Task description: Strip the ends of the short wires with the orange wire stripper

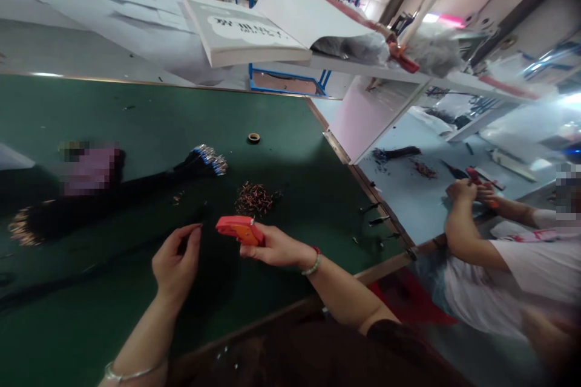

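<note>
My right hand (284,247) is wrapped round a red and orange wire stripper (239,230), its jaw end pointing left. To its left, my left hand (176,263) is closed in a pinch, with a small wire end (200,225) just showing at the fingertips; the rest of the wire is hard to make out against the dark table. A pile of short copper-coloured scraps (255,198) lies just beyond the stripper. Behind my left hand stretches a thick bundle of black wires (136,188), with silver and blue connectors (209,159) at its right end.
A roll of tape (253,138) lies on the green table (181,115). A blurred purple item (93,170) sits beside the bundle. Overhead, a shelf holds a thick book (249,39) and papers. At right, a co-worker's hands (469,190) hold a red tool at a neighbouring table.
</note>
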